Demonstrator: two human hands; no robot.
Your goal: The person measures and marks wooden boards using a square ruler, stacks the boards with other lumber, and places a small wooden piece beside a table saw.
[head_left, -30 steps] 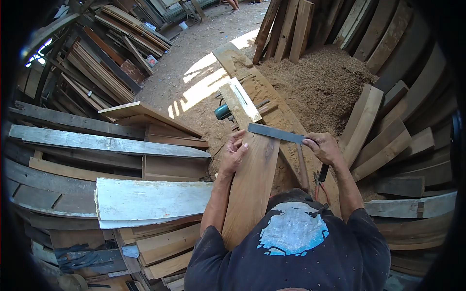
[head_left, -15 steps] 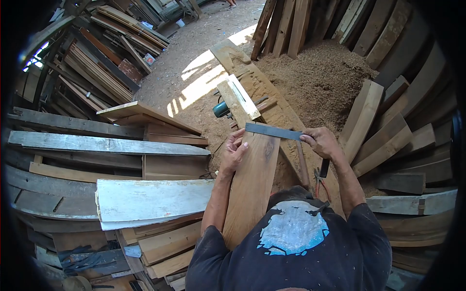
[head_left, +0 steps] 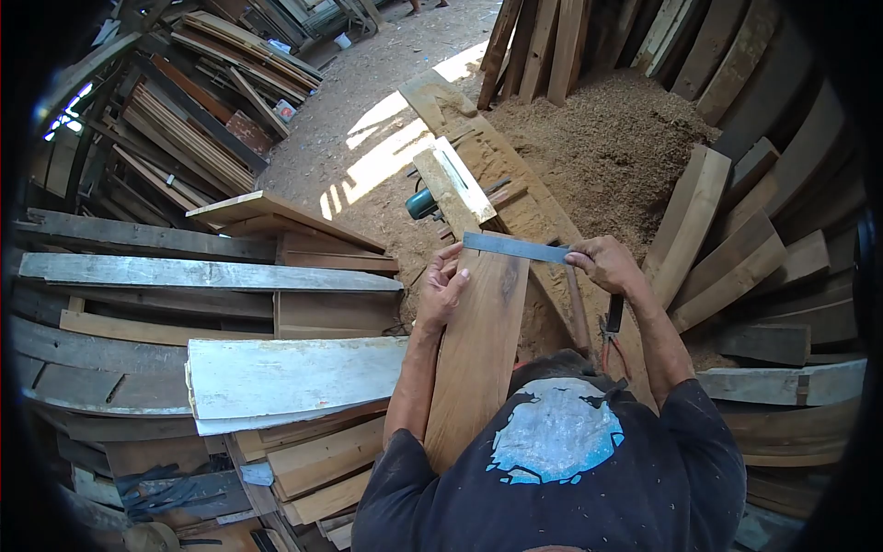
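A brown wooden board [head_left: 483, 340] lies lengthwise in front of my body. Across its far end rests a flat metal blade [head_left: 515, 247], part of a square whose dark handle [head_left: 615, 313] hangs below my right hand. My right hand [head_left: 604, 266] is closed, pinching the blade's right end between thumb and fingers. At the board's left edge, near the blade's left end, my left hand [head_left: 444, 285] supports the board with its thumb on the edge and its fingers curled. Red-handled pliers [head_left: 613, 350] and a wooden tool handle [head_left: 577, 308] lie to the right of the board.
Beyond the board a sawdust-covered bench plank [head_left: 515, 170] runs diagonally, with a green power tool [head_left: 421, 203] beside it. A sawdust heap [head_left: 616, 156] is at the upper right. Stacked planks stand on both sides, including a white board [head_left: 294, 377]. A person's feet [head_left: 428, 5] show far off.
The square's blade has shifted slightly left and down over the board's end, with my right hand moving along. My left hand stays at the board's edge.
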